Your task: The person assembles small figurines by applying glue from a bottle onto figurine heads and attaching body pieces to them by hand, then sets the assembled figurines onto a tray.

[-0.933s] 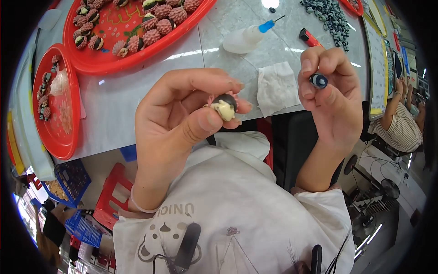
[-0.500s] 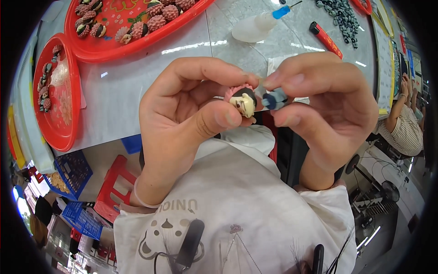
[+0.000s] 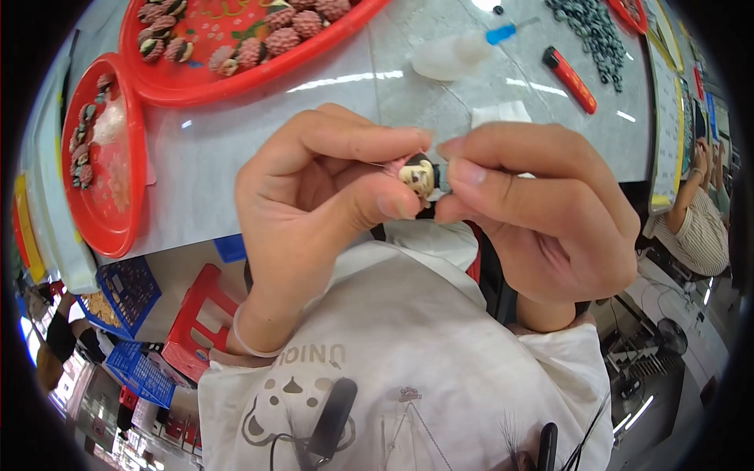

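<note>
Between the thumb and fingers of my left hand is a small figurine head, with a cream face, dark hair and a pink ridged top. My right hand pinches a small blue-grey figurine body, mostly covered by the fingertips. The body touches the underside of the head, or nearly so; the fingers hide the exact joint. Both hands are close together above the table's near edge.
A large red tray holds several pink-topped heads. A smaller red tray carries several figurines. Beyond my hands lie a white squeeze bottle with a blue tip, a red tube and a pile of grey-blue bodies.
My right hand has moved left, bringing the body up against or very near the head. The head has turned slightly in my left hand. The whole view has shifted a little.
</note>
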Tool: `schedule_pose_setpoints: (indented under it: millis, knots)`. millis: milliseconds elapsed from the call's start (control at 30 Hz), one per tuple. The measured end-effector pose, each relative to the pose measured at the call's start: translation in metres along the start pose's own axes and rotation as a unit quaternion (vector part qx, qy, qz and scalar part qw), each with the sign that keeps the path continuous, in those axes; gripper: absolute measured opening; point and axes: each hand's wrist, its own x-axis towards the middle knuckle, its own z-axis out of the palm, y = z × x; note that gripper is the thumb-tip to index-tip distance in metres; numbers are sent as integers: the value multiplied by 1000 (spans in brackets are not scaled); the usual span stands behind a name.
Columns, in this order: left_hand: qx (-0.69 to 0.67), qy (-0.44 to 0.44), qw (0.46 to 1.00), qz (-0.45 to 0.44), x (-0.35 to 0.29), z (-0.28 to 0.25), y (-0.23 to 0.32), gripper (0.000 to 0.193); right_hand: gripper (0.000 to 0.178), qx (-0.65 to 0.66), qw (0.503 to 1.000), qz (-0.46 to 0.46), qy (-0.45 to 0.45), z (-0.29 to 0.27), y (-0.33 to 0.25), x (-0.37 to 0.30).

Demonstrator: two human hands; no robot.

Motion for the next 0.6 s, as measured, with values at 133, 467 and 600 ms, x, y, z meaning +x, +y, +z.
schedule_pose_setpoints:
  millis: [133,467,600]
  knots:
    - [-25,34,999,-18,1,-1,5,45,24,-4,999,30,-20,12,-4,4]
    - [383,277,864,174,4,-114,85,26,30,-14,994,103,39,-12,-1,-6]
    - [624,196,739,161,25,-126,98,29,22,7,988,147,50,-5,2,-2]
